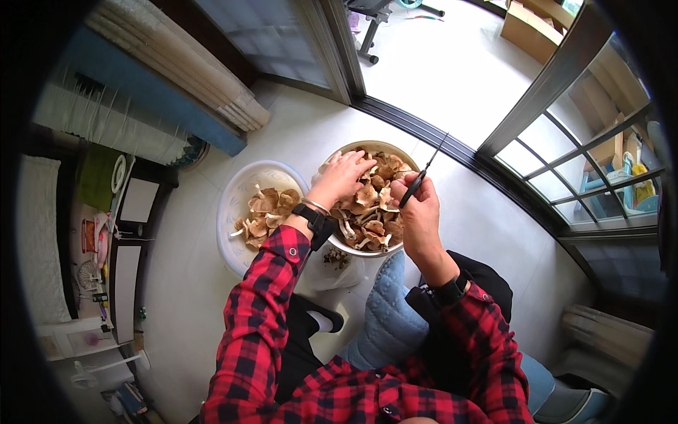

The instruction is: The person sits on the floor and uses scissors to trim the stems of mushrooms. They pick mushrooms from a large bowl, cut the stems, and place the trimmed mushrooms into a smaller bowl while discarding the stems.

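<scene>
A wide bowl (404, 247) in front of me is heaped with brown-capped, pale-stemmed mushrooms (369, 196). Over its far left part reaches my left hand (342, 177), fingers apart and fingertips touching the mushrooms. My right hand (420, 215) is closed around slim scissors (418, 182) with black handles, held above the bowl's right rim, their blades pointing up and away to the right. Left of this bowl stands a white basin (232, 201) with a smaller heap of mushrooms (265, 214) in it. Small dark scraps (337, 258) lie on a whitish plastic bag (328, 277) near the bowl.
A sliding-door track (452, 145) runs along the floor beyond the bowl. At the right stands a glazed door panel (579, 155); cardboard boxes (530, 32) sit outside. Shelving with odds and ends (95, 261) lines the left. A blue quilted cloth (388, 311) is by my legs.
</scene>
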`<state>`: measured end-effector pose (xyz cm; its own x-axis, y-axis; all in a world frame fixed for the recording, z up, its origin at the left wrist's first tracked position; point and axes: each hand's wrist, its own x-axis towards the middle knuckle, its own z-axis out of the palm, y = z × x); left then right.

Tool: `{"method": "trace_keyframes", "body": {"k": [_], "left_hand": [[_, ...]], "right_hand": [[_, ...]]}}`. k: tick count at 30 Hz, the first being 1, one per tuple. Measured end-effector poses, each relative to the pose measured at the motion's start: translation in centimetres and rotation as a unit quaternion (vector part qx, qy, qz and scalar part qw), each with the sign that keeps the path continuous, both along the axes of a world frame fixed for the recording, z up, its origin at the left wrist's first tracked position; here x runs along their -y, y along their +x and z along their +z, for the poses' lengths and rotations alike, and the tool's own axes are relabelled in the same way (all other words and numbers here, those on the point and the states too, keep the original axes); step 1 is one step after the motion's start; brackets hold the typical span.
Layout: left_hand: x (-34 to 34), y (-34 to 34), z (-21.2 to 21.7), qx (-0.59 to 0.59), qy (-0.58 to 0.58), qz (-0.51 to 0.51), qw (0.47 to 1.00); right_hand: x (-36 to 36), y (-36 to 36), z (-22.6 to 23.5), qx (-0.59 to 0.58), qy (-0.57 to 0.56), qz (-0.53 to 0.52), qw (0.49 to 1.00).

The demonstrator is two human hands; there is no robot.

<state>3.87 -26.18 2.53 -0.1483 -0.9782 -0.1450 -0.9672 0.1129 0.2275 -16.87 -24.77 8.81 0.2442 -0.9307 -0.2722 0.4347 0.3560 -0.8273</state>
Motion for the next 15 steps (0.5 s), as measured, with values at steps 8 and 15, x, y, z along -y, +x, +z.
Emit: {"method": "trace_keyframes", "body": {"k": [8,15], "left_hand": [[1.9,0.9,2.0,-0.042,0.0,-0.027,0.999],[-1.1,1.4,4.5,-0.284,-0.155,0.124,0.938]], "right_hand": [[0.3,-0.3,0.6,0.018,0.021,0.015,1.0],[0.7,-0.4,0.4,-0.007,0.006,0.028,1.0]]}}
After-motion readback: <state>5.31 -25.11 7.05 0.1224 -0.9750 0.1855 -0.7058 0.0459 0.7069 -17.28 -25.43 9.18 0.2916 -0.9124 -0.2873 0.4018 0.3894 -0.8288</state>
